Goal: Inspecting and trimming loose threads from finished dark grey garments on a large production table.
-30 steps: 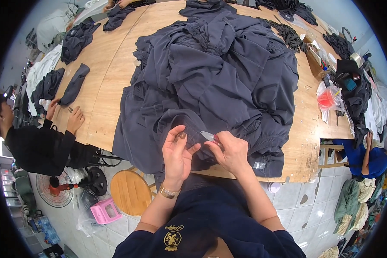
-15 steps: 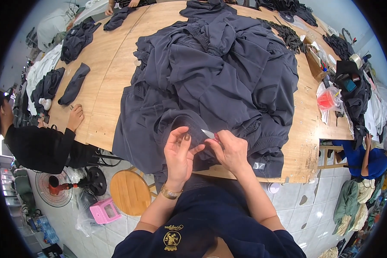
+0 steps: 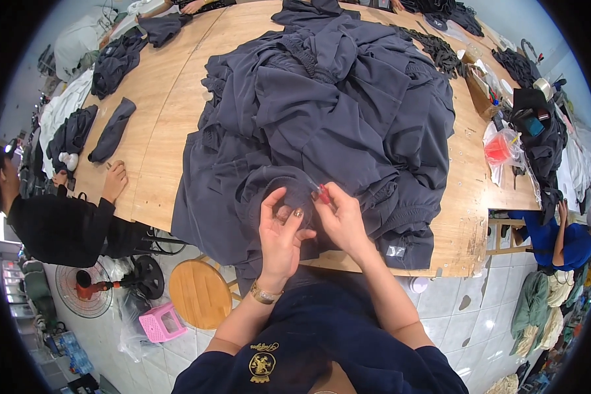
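Observation:
A large heap of dark grey garments (image 3: pixel 348 125) lies before me on the wooden table. At its near edge, my left hand (image 3: pixel 281 236) is curled at the gathered, ring-shaped opening of one garment (image 3: pixel 274 176), with its fabric at the fingers; exactly where they pinch is partly hidden. Just to the right, my right hand (image 3: pixel 343 220) grips a small red-handled pointed tool (image 3: pixel 323 194). Its thin tip lies over the opening's right side, blurred, so its exact kind is unclear.
A wooden stool (image 3: pixel 200 293), a pink plastic stool (image 3: pixel 163 322) and a fan (image 3: pixel 84 290) stand on the floor at left. A red drink (image 3: pixel 499 150) sits on the table's right. Other people work at left, right and the far edge.
My right hand has moved slightly up and left with the red-handled tool, whose tip has turned more upward. My left hand has shifted slightly right. At the far left, another person's garment has moved.

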`<move>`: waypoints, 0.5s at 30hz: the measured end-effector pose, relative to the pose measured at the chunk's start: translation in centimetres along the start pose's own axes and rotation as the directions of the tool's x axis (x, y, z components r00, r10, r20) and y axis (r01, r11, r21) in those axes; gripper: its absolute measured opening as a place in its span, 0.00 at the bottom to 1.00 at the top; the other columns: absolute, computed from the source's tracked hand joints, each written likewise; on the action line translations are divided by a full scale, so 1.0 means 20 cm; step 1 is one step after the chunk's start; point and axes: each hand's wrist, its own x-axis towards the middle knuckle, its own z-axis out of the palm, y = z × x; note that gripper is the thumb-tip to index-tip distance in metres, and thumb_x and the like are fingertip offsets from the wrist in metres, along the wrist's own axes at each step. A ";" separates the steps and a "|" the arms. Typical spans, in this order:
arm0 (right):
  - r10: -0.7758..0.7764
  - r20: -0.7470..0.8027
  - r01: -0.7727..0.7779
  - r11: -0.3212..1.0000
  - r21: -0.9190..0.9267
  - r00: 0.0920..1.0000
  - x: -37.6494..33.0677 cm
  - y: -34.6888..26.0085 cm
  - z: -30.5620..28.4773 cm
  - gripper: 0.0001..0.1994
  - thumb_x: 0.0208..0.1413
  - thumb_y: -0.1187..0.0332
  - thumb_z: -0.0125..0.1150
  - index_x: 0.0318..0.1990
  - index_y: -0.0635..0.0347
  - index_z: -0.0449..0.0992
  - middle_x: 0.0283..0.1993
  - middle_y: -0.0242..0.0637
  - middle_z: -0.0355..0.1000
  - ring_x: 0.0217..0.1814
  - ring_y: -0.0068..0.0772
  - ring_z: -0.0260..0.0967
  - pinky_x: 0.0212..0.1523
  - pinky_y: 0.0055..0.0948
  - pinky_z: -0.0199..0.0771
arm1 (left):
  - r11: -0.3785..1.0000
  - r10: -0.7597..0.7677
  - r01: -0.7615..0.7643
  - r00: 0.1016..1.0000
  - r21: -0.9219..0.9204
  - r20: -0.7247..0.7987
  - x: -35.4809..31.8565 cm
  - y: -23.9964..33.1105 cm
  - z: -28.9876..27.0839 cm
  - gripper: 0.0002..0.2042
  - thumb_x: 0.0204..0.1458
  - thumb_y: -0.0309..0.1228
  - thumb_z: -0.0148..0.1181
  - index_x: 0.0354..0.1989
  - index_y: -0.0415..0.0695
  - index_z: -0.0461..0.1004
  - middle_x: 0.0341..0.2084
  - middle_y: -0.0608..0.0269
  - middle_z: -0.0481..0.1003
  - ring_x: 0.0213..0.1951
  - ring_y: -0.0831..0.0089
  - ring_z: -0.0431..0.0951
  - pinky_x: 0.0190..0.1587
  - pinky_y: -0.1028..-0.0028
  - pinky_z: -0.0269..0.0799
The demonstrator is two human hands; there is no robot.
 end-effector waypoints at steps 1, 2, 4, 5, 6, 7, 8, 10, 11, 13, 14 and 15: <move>0.051 0.015 -0.052 0.996 0.070 0.999 0.00 0.01 0.00 0.06 0.56 0.71 0.53 0.29 0.63 0.66 0.20 0.21 0.59 0.21 0.12 0.52 0.20 0.17 0.51 | 1.000 -0.002 0.002 1.000 0.000 -0.001 0.00 0.00 0.00 0.20 0.55 0.21 0.50 0.56 0.46 0.56 0.37 0.67 0.68 0.37 0.80 0.72 0.35 0.74 0.79; 0.126 -0.013 -0.121 0.977 0.176 0.992 0.00 0.02 -0.01 0.06 0.57 0.71 0.52 0.28 0.61 0.67 0.20 0.19 0.56 0.21 0.09 0.48 0.20 0.15 0.47 | 0.999 -0.034 0.032 0.996 -0.021 -0.076 0.00 -0.01 0.00 0.20 0.55 0.22 0.51 0.55 0.46 0.56 0.37 0.67 0.68 0.37 0.81 0.71 0.37 0.72 0.78; 0.161 -0.103 -0.117 0.933 0.341 0.982 0.00 0.06 -0.03 0.07 0.58 0.70 0.51 0.28 0.59 0.66 0.20 0.17 0.54 0.20 0.06 0.46 0.19 0.14 0.44 | 0.997 -0.070 0.064 0.986 -0.044 -0.153 0.00 -0.02 -0.02 0.20 0.55 0.22 0.52 0.55 0.46 0.56 0.37 0.67 0.68 0.37 0.81 0.71 0.39 0.71 0.78; 0.201 -0.145 -0.124 0.899 0.420 0.969 -0.01 0.06 -0.04 0.08 0.59 0.71 0.51 0.27 0.60 0.65 0.20 0.17 0.53 0.21 0.07 0.45 0.19 0.15 0.44 | 0.995 -0.097 0.090 0.980 -0.045 -0.174 0.00 -0.02 -0.03 0.20 0.55 0.23 0.53 0.54 0.44 0.55 0.36 0.67 0.68 0.37 0.81 0.70 0.41 0.69 0.77; 0.189 -0.195 -0.079 0.881 0.466 0.962 -0.02 0.07 -0.06 0.08 0.59 0.71 0.51 0.28 0.60 0.65 0.21 0.17 0.53 0.22 0.07 0.45 0.20 0.14 0.44 | 0.992 -0.124 0.117 0.973 -0.046 -0.194 0.00 -0.03 -0.05 0.20 0.55 0.24 0.54 0.54 0.43 0.55 0.36 0.68 0.68 0.37 0.82 0.70 0.43 0.67 0.76; 0.179 -0.246 -0.031 0.861 0.507 0.953 -0.03 0.08 -0.07 0.07 0.59 0.71 0.50 0.28 0.60 0.64 0.22 0.17 0.54 0.23 0.06 0.45 0.21 0.13 0.44 | 0.992 -0.127 0.120 0.972 -0.047 -0.197 0.00 -0.03 -0.06 0.20 0.55 0.24 0.54 0.54 0.43 0.55 0.36 0.68 0.68 0.37 0.82 0.70 0.43 0.67 0.76; 0.161 -0.268 -0.008 0.869 0.494 0.950 -0.04 0.09 -0.08 0.07 0.59 0.72 0.50 0.29 0.60 0.64 0.22 0.17 0.54 0.23 0.06 0.46 0.21 0.13 0.44 | 0.983 -0.181 0.170 0.965 -0.076 -0.190 0.01 -0.04 -0.07 0.18 0.55 0.25 0.54 0.52 0.42 0.57 0.35 0.69 0.68 0.37 0.82 0.70 0.44 0.67 0.75; 0.157 -0.304 0.001 0.887 0.462 0.940 -0.06 0.09 -0.10 0.06 0.59 0.72 0.51 0.30 0.60 0.66 0.22 0.17 0.56 0.23 0.06 0.47 0.21 0.13 0.45 | 0.964 -0.256 0.243 0.957 -0.108 -0.135 0.00 -0.05 -0.09 0.10 0.56 0.28 0.54 0.44 0.41 0.65 0.34 0.70 0.70 0.37 0.82 0.70 0.45 0.69 0.73; 0.160 -0.305 -0.002 0.887 0.462 0.939 -0.07 0.08 -0.09 0.06 0.59 0.72 0.51 0.30 0.60 0.66 0.22 0.17 0.56 0.23 0.06 0.47 0.21 0.13 0.45 | 0.963 -0.260 0.246 0.956 -0.108 -0.135 0.00 -0.05 -0.09 0.10 0.56 0.28 0.54 0.44 0.41 0.65 0.34 0.70 0.70 0.37 0.82 0.70 0.45 0.69 0.73; 0.090 -0.223 -0.004 0.933 0.359 0.971 -0.08 0.06 -0.08 0.05 0.58 0.72 0.53 0.30 0.62 0.67 0.22 0.17 0.58 0.22 0.06 0.48 0.21 0.13 0.46 | 0.927 -0.371 0.369 0.928 -0.069 -0.033 0.01 -0.05 -0.09 0.06 0.57 0.30 0.53 0.40 0.43 0.68 0.36 0.69 0.71 0.39 0.81 0.71 0.45 0.69 0.73; 0.158 -0.108 -0.124 0.956 0.265 0.982 -0.10 0.07 -0.09 0.06 0.55 0.71 0.57 0.31 0.63 0.69 0.21 0.17 0.60 0.22 0.06 0.50 0.20 0.12 0.49 | 0.926 -0.373 0.370 0.927 -0.068 -0.032 0.01 -0.05 -0.08 0.06 0.57 0.30 0.53 0.40 0.43 0.68 0.36 0.69 0.71 0.39 0.81 0.71 0.45 0.69 0.73; 0.049 -0.073 -0.035 0.982 0.186 0.996 -0.11 0.06 -0.07 0.07 0.52 0.70 0.60 0.32 0.64 0.70 0.18 0.22 0.63 0.18 0.11 0.56 0.19 0.16 0.54 | 0.921 -0.377 0.373 0.926 -0.110 -0.014 0.01 -0.04 -0.06 0.06 0.58 0.31 0.51 0.40 0.44 0.68 0.37 0.68 0.72 0.40 0.80 0.72 0.45 0.68 0.74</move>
